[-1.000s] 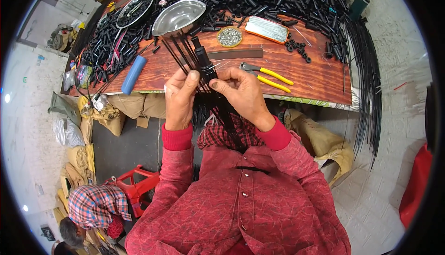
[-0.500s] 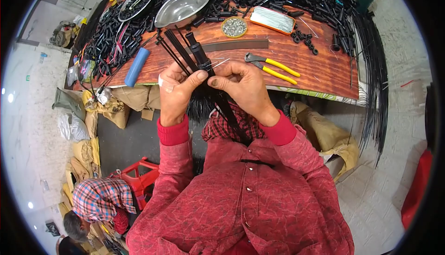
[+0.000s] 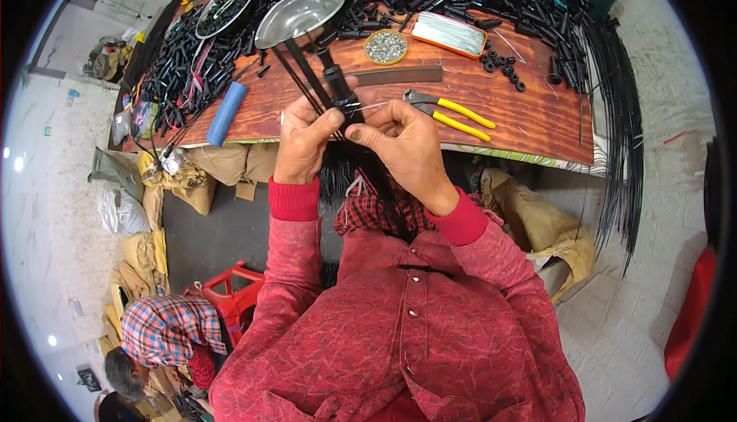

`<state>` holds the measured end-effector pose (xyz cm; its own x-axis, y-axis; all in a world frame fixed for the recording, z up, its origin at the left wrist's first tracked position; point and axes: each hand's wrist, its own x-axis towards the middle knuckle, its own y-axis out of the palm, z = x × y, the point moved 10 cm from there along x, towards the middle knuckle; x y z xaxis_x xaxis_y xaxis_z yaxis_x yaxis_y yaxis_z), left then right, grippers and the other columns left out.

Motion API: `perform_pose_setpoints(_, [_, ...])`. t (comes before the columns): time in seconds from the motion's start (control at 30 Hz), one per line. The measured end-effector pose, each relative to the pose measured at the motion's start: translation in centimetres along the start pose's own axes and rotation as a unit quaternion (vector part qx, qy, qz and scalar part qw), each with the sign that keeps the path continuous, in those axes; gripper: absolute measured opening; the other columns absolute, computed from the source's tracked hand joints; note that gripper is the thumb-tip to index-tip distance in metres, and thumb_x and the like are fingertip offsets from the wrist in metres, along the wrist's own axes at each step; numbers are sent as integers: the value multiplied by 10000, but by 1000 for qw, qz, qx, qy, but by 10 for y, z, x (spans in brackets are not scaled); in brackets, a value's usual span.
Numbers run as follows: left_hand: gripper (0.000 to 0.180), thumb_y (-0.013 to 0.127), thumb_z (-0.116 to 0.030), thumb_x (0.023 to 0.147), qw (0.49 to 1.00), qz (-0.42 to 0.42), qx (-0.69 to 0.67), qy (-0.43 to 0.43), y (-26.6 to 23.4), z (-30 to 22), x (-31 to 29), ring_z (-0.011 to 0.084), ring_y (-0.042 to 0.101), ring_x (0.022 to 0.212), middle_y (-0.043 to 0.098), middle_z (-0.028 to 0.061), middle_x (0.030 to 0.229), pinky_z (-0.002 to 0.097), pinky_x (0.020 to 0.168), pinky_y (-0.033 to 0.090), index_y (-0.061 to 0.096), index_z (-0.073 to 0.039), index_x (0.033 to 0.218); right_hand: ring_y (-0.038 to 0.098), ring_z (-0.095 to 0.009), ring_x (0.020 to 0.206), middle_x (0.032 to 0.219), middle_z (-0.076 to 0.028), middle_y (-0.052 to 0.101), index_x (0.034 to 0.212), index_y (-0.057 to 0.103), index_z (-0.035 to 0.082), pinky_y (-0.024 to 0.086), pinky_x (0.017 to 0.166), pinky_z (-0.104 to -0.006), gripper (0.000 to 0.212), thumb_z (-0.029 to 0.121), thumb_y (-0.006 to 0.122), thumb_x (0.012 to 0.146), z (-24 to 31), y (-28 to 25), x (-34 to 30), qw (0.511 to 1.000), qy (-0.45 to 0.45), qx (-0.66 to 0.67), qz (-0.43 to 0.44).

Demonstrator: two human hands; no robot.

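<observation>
- Shifting your left hand [image 3: 302,143] looks like the big change: its fingertips now peek out behind the black tubular piece [image 3: 336,83], and half a second ago you couldn't see them there.
- Both the piece and the black rods [image 3: 310,74] have swung a bit to the right, and the rod tips now overlap the near rim of the steel bowl [image 3: 299,17] from your view.
- Your left thumb is pressing on the rods, fingers curled round behind, so I'd call that a snugger hold than before.
- Your right hand [image 3: 405,144] is bunched up close, thumb tip against the dark bundle and forefinger bent. Can't tell if it's actually pinching the silver wire [image 3: 371,106] or just touching it.
- About that wire: two loose ends were sticking out a moment ago, now you mostly see one, running from the piece toward your forefinger. Reads to me like the wire's being handled but isn't finished.
- The piece itself is up between your hands, in front of the table [image 3: 537,123] edge, not resting on it.
- Your yellow-handled pliers [image 3: 464,112] haven't been picked up, they're just lying right of your hands.
</observation>
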<state>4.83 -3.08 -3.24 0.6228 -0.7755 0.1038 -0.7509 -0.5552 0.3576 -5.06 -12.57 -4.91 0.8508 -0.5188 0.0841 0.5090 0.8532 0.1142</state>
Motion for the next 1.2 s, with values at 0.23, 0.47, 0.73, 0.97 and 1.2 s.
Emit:
perform_pose_setpoints(0.23, [409, 721, -75, 866, 995, -30, 97, 7, 7, -19, -13, 172, 652, 1012, 628, 143, 1277, 314, 922, 510, 608, 58, 1235, 611, -62, 739, 822, -34, 681, 891, 657, 4, 490, 671, -211, 168, 92, 786, 830, -3, 3, 1, 998, -6, 67, 8])
perform_pose_setpoints(0.47, [494, 731, -50, 826, 994, -47, 101, 4, 0, -20, -21, 226, 670, 1036, 600, 191, 1309, 363, 934, 528, 572, 64, 1280, 615, -64, 730, 835, -27, 686, 909, 662, 0, 496, 659, -217, 155, 67, 777, 830, 1, 13, -4, 997, -12, 68, 24])
perform_pose_setpoints(0.73, [438, 751, -78, 815, 988, -22, 143, 52, 7, -37, -24, 224, 668, 1037, 611, 198, 1294, 367, 928, 528, 623, 65, 1209, 614, -74, 670, 785, -37, 681, 890, 652, 9, 484, 618, -225, 211, 90, 814, 782, 34, 5, -19, 989, -102, -102, -35])
perform_pose_setpoints(0.97, [409, 735, -19, 823, 994, -41, 95, 37, 2, -26, -20, 155, 664, 966, 679, 131, 1167, 298, 890, 524, 631, 45, 1214, 626, -116, 642, 797, -60, 659, 882, 636, 8, 492, 611, -254, 217, 113, 802, 790, 45, -1, -25, 979, -120, -147, -78])
perform_pose_setpoints(1.2, [434, 749, -29, 819, 992, -48, 112, 35, 2, -25, -19, 133, 653, 973, 678, 101, 1172, 284, 886, 518, 623, 37, 1229, 622, -159, 638, 793, -65, 617, 857, 630, 2, 480, 589, -289, 181, 67, 782, 782, 60, -4, -30, 960, -184, -193, -89])
